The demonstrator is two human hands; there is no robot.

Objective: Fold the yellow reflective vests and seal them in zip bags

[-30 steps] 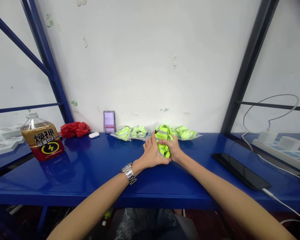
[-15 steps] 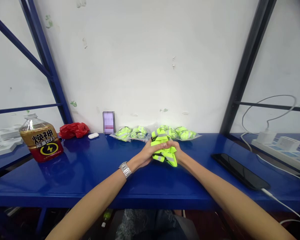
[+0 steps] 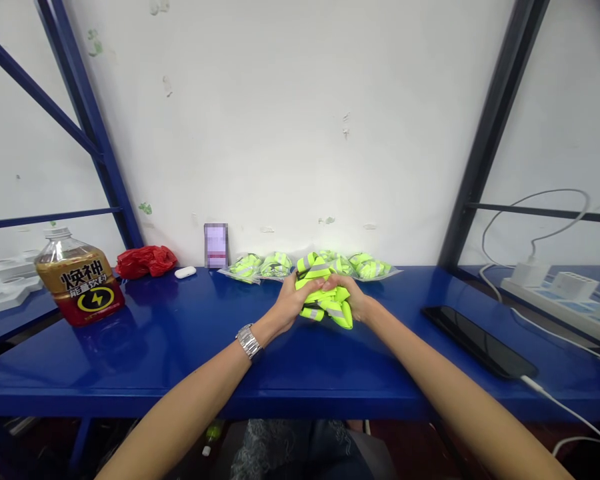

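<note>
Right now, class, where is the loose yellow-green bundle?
In the head view, the bundle is just right of centre, held between the left hand and right hand, in front of the clear bags along the wall.

Neon-yellow bundle [image 3: 336,309], grey-banded, crumpled, between left grip [image 3: 289,299] and right grip [image 3: 356,299]

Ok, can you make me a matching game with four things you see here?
1. front yellow bundle
2. red bag
3. flat black phone
4. metal watch

A. has a white cable at one end
B. on the left wrist
C. between the left hand and right hand
D. near the big bottle

Pairs: 1-C, 2-D, 3-A, 4-B
</note>
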